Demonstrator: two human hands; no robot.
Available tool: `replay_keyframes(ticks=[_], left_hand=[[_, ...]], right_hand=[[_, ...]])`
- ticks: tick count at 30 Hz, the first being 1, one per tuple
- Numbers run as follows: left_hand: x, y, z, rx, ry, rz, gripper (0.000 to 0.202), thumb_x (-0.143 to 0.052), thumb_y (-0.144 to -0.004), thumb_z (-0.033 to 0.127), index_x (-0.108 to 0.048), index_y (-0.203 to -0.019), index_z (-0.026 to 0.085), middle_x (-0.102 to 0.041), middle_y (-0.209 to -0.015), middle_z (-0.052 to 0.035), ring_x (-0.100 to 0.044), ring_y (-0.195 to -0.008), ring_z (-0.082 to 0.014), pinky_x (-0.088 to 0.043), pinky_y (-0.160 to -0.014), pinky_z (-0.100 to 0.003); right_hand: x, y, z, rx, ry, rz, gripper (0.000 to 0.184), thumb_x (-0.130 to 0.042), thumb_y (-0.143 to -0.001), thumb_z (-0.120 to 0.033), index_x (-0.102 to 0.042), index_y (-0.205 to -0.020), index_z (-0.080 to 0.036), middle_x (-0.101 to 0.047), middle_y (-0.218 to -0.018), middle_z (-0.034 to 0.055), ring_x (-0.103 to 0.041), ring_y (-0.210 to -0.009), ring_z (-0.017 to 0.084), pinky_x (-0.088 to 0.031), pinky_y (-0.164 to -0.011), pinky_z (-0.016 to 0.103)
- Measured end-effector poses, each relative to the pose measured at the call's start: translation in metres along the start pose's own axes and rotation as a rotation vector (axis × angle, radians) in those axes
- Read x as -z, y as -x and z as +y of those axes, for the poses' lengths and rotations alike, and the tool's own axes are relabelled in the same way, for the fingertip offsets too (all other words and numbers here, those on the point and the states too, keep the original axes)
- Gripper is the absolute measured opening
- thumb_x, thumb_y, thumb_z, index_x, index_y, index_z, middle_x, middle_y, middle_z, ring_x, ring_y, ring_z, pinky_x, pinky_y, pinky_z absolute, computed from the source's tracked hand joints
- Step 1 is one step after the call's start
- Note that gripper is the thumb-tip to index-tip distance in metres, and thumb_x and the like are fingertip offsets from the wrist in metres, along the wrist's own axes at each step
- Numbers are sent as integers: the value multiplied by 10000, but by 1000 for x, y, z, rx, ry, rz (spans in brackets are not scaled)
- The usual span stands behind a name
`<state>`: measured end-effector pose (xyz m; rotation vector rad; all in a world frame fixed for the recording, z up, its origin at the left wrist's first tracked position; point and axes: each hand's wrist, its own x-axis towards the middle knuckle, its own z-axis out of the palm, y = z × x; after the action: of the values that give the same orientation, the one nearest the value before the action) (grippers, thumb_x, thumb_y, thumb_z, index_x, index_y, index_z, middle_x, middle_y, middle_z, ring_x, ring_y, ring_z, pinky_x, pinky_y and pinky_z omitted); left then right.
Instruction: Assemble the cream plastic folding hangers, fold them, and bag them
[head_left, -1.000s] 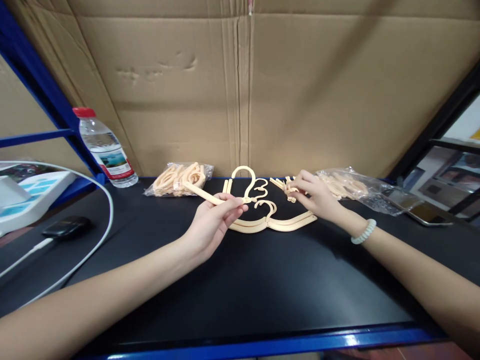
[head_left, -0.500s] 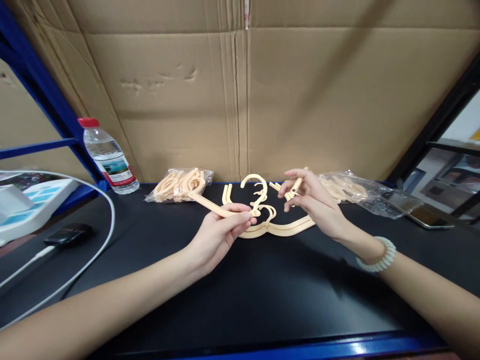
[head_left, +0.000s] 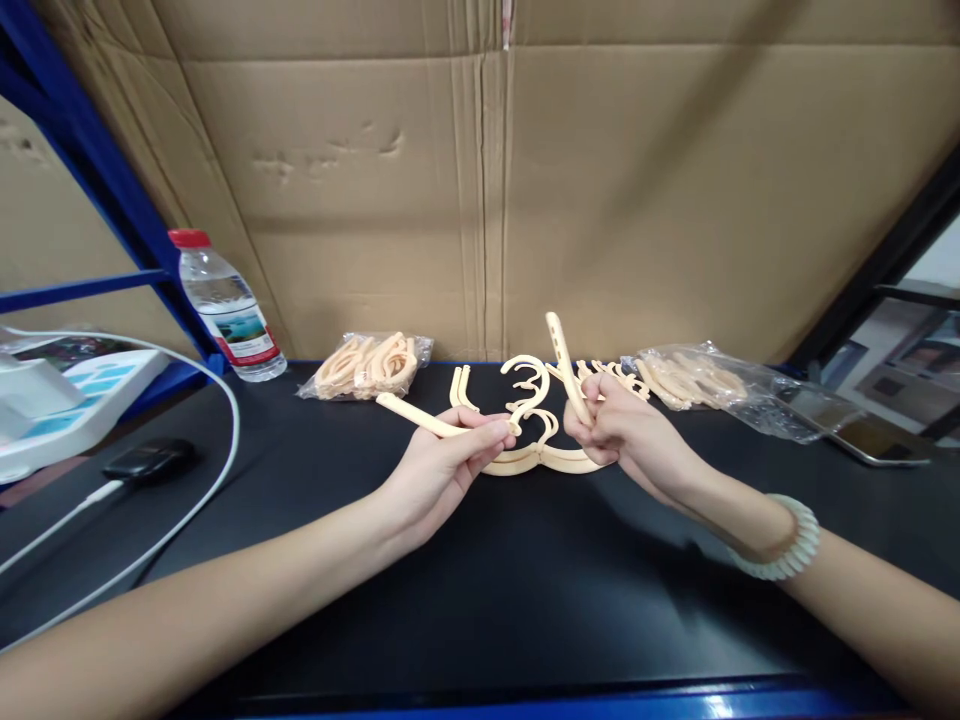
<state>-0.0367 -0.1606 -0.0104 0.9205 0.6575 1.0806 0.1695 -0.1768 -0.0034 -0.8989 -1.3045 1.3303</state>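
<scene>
Between thumb and fingers, my left hand (head_left: 450,465) pinches a cream plastic hanger hook (head_left: 537,385) joined to one hanger arm that sticks out to the left. A separate hanger arm (head_left: 564,362) with small slots stands nearly upright in my closed right hand (head_left: 630,430). The two pieces are apart. Behind my hands lie hangers (head_left: 568,461) with a hook and both arms joined. Two loose arms (head_left: 461,388) rest to the left of them, and more loose cream parts (head_left: 615,374) lie behind my right hand, partly hidden.
Clear bags of cream parts lie at the back left (head_left: 367,366) and back right (head_left: 690,377). A phone (head_left: 874,443) is at the right. On the left are a water bottle (head_left: 232,315), a power strip (head_left: 82,400), a black charger (head_left: 150,458) and a white cable (head_left: 225,470).
My right hand has closed on the hanger arm and turned it nearly upright, away from the loose parts. My left hand keeps its hold on the hook piece.
</scene>
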Motion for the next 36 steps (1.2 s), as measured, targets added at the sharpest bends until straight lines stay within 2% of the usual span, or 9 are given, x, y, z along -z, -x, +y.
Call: replay_keyframes(ticks=[3, 6, 13, 18, 21, 24, 26, 31, 36], left_hand=[[0, 1, 1, 6, -1, -16, 256, -830, -656, 115, -590, -568, 126, -717, -739, -19, -678, -727, -77, -536, -731, -131], [-1, 2, 1, 11, -5, -26, 266, -830, -654, 115, -578, -570, 128, -717, -736, -23, -676, -725, -81, -536, -733, -143], [-6, 7, -3, 18, -130, -80, 269, -849, -633, 149, -581, -616, 124, -711, -734, -46, -674, -701, -122, -541, -692, -211], [-9, 13, -8, 51, -278, -151, 242, -857, -616, 162, -689, -784, 117, -700, -718, -45, -660, -638, -133, -537, -628, -227], [-10, 16, -8, 57, -333, -164, 201, -845, -636, 176, -726, -785, 111, -701, -719, -54, -658, -631, -134, -536, -612, -223], [-10, 15, -6, 17, -302, -118, 169, -836, -654, 172, -744, -786, 122, -706, -733, -52, -661, -661, -129, -536, -641, -213], [-10, 14, -4, -4, -233, -90, 159, -840, -652, 169, -744, -773, 129, -699, -720, -40, -659, -677, -123, -533, -662, -205], [-11, 9, -1, 26, -97, -76, 160, -845, -646, 157, -746, -770, 133, -699, -731, -29, -657, -692, -114, -544, -720, -215], [-9, 9, -3, 15, -127, -91, 174, -850, -639, 176, -746, -769, 126, -726, -760, -49, -687, -733, -140, -555, -770, -240]], right_hand=[[-3, 3, -3, 2, 24, 80, 342, -638, -721, -230, -310, -818, -241, -304, -558, -110, -183, -479, 63, -108, -437, 210], [-6, 5, -1, 52, 90, 65, 310, -657, -834, -379, -385, -866, -232, -269, -561, -111, -173, -468, 61, -121, -427, 208], [-15, 9, 7, 61, 74, -73, 343, -521, -923, -521, -518, -1067, -209, -443, -698, -20, -329, -566, 102, -211, -444, 211], [-17, 11, 7, 122, 218, -89, 449, -503, -921, -552, -586, -1180, -194, -418, -787, -3, -353, -581, 101, -301, -457, 229], [-15, 11, 6, 167, 350, -85, 460, -442, -955, -538, -606, -1228, -207, -450, -800, 8, -443, -623, 121, -418, -574, 271], [-12, 10, 7, 243, 408, 29, 411, -472, -944, -532, -676, -1116, -219, -529, -873, 43, -520, -808, 176, -453, -739, 313], [-9, 8, 9, 235, 368, 92, 393, -504, -926, -543, -702, -1035, -220, -559, -884, 50, -508, -811, 178, -443, -714, 303], [-6, 4, 16, 99, 77, 116, 320, -670, -832, -499, -707, -871, -184, -553, -786, 23, -400, -585, 98, -397, -540, 252], [-13, 6, 17, 29, -136, -28, 257, -738, -800, -388, -714, -963, -192, -636, -826, 28, -575, -698, 116, -524, -733, 307]])
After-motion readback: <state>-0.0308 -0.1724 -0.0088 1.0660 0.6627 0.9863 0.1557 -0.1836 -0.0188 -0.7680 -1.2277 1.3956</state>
